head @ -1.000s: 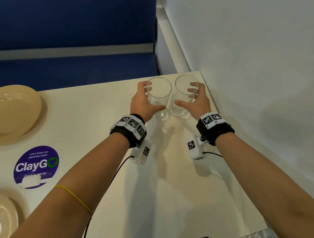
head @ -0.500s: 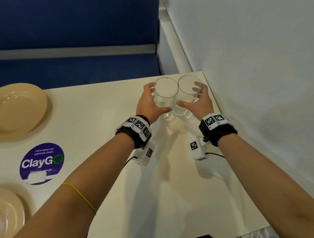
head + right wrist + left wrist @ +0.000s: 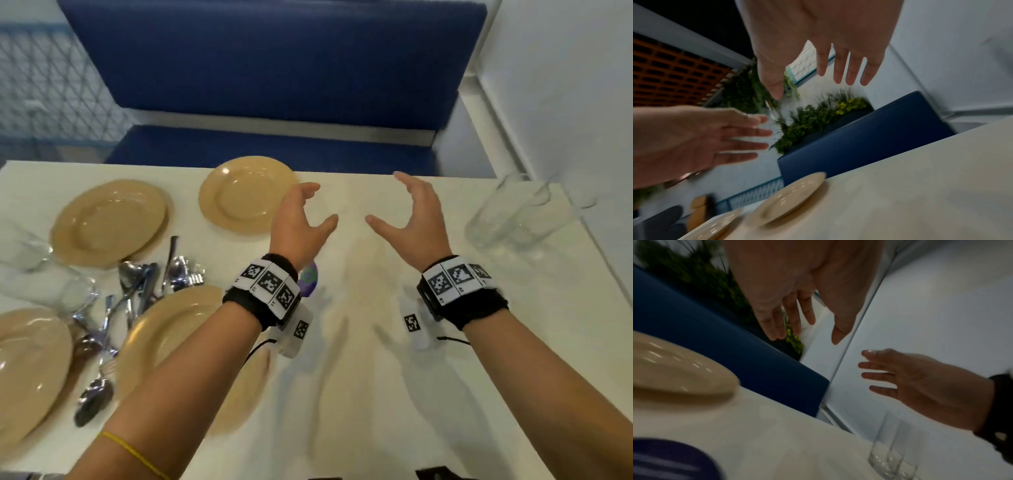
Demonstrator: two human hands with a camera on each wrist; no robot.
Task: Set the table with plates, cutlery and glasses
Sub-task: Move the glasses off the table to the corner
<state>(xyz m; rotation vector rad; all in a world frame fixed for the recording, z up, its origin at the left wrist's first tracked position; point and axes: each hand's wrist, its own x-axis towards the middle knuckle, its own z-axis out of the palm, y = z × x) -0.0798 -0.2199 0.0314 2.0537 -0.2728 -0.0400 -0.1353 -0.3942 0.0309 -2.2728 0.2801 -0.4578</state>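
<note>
Two clear glasses stand side by side at the table's far right corner. My left hand and right hand hover open above the middle of the white table, palms facing, holding nothing. Several tan plates lie to the left: one at the far edge, one further left, one under my left forearm, one at the near left. A heap of cutlery lies between the plates.
Two more clear glasses stand at the left edge. A purple sticker is partly hidden behind my left wrist. A blue bench runs along the far side, and a white wall closes the right.
Both hands have let go of the two glasses, which now stand at the far right corner. The hands have moved left and opened, and the view has swung left.
</note>
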